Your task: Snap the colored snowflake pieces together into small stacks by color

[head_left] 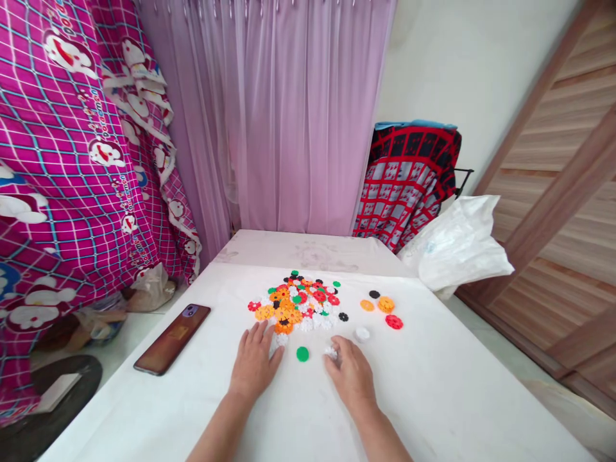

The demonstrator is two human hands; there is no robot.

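A loose heap of flower-shaped plastic discs point(289, 301) in orange, red, white, green and black lies on the white-covered table point(409, 398). My left hand point(255, 359) rests open at the heap's near left edge, fingers stretched out. Beside its thumb and fingertips is a white disc point(282, 340), partly hidden. My right hand point(353, 372) is curled, its thumb and index finger closed around a white flower-shaped disc point(330, 352). Between the hands lies a green disc point(302, 354). Just beyond my right fingers is a white disc stack point(362, 334).
To the right of the heap sit a black disc point(374, 294), orange discs point(385, 304) and a red disc point(394, 322). A smartphone point(173, 340) lies at the left. A white plastic bag point(462, 244) stands by the table's far right edge.
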